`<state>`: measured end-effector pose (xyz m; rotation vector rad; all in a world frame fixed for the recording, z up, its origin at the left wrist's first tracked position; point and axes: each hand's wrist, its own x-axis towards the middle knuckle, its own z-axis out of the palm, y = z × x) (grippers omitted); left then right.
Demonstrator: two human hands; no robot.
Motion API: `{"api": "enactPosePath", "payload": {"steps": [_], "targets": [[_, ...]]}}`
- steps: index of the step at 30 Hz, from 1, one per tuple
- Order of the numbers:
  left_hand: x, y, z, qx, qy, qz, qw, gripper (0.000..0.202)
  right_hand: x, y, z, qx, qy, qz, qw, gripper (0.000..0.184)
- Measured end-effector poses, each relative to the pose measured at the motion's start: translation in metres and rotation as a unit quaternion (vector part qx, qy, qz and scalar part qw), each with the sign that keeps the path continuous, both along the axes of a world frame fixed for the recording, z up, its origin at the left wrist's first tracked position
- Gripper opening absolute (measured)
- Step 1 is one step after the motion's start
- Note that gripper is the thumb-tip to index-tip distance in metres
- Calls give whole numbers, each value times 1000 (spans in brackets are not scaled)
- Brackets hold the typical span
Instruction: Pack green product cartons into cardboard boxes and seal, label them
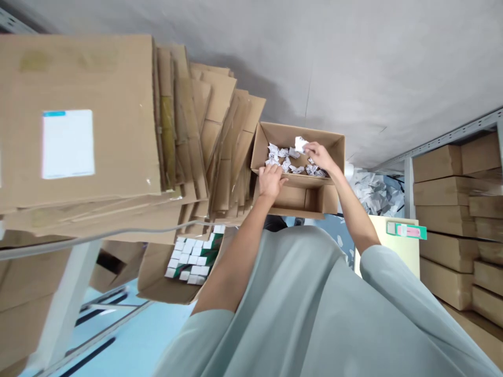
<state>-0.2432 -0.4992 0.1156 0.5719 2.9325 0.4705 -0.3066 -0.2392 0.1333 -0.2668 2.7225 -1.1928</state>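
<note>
An open cardboard box (338, 152) stands against the wall, with several crumpled pieces of white paper (283, 152) scattered on its bottom. Over its near rim curl the fingers of my left hand (270, 183), the thumb pointing right. My right hand (320, 156) reaches in from the right and pinches a crumpled piece of paper (301, 144) above the others. Directly on the near side of this box is a second open box (294, 198), with no contents visible in the part that shows.
Flattened cardboard (118, 78) is stacked high on the left. Below it, a carton (153, 277) holds small white and green boxes (192, 256). More crumpled paper (377, 193) lies at right, near a green-and-pink package (406, 231) and shelved cartons (444, 230). A grey cable (129, 230) crosses the left.
</note>
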Motion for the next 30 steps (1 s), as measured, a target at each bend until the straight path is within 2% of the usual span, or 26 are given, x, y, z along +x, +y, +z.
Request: {"api": "enactPosePath", "payload": {"steps": [3,6,7,9,11,13,14,16,19,21,23,26,28,30], "targets": [[2,0,-2,15,-4,6,1000,20,76,23,39,-159,13,-43,986,59],[4,-1,-6,35,-5,12,999,23,163,30,64,-212,-50,-77,973,55],[4,-1,-8,38,-5,12,999,24,187,29,66,-219,-77,-85,969,53],[4,-2,-11,38,-5,12,999,24,222,23,57,-228,-122,-95,961,55],[3,-2,-14,36,-5,14,999,24,239,15,39,-224,-148,-106,957,60],[2,-3,-16,36,-6,16,999,24,242,8,25,-201,-155,-112,961,59],[2,-3,-16,37,-6,16,999,24,240,6,22,-187,-156,-111,963,55],[2,-3,-17,37,-7,17,999,23,232,3,27,-167,-155,-107,968,48],[1,-2,-14,32,-11,19,999,21,205,1,51,-149,-120,-90,977,44],[1,0,-11,25,-13,21,999,19,170,-3,65,-111,-79,-64,989,44],[0,2,-8,16,-11,23,1000,16,118,-12,66,-32,-53,-27,998,43],[0,4,-3,8,-11,23,1000,15,29,-33,40,116,-85,62,988,43],[0,5,0,6,-16,24,1000,15,-20,-49,12,222,-139,118,958,46],[1,6,1,7,-21,28,999,17,-50,-63,-17,308,-204,164,915,49]]}}
